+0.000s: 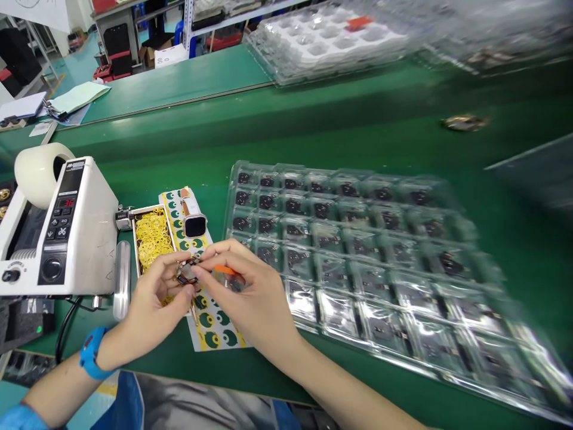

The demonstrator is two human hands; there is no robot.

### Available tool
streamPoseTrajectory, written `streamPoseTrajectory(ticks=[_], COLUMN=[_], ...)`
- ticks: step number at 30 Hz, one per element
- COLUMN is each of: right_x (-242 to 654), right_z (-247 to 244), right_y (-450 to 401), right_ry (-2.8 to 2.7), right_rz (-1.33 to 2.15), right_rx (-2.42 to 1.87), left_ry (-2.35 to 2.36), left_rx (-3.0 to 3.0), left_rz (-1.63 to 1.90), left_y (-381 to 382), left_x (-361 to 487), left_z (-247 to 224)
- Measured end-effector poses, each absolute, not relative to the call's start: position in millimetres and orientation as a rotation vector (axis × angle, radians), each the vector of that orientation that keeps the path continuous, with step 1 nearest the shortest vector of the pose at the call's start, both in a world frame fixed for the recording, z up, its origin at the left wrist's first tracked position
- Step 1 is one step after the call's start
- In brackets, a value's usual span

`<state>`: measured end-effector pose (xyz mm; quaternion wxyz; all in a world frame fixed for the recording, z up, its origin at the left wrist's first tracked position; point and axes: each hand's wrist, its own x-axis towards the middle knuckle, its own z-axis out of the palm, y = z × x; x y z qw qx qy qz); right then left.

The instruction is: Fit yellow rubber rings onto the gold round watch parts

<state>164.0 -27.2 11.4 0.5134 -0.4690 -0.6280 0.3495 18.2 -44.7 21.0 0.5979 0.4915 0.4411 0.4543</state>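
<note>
Between my two hands is a small dark electronic part (187,272) with metallic edges. My left hand (156,298) pinches it from the left, a blue band round the wrist. From the right, the fingers of my right hand (246,292) close on the same part, and an orange-tipped tool (225,270) shows within that hand. Under the hands lies a sheet of green and yellow stickers (212,322). A smartwatch-like device (195,226) rests on the sheet just beyond my fingers. To its left, a box (152,236) is filled with yellow rings.
A white tape dispenser (96,227) stands at the left beside a clear tube (122,280). A large clear compartment tray (349,239) with dark parts covers the right side. Stacked plastic trays (322,36) stand at the back. A small metallic piece (464,123) lies at back right.
</note>
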Motion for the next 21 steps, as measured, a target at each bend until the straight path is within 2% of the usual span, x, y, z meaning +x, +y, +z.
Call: streamPoseTrajectory(ticks=[15,21], right_x=[156.2,160.6], right_z=[4.7,3.6], right_y=[-32.9,-27.5], right_ry=[-1.628,-1.725], right_rz=[0.5,0.618], right_rx=[-1.109,-1.161], left_ry=[1.112,1.103], left_rx=[1.077,1.057], left_rz=[1.142,1.129], left_y=[-39.6,-38.7], left_x=[23.0,20.6], left_z=[20.9,20.8])
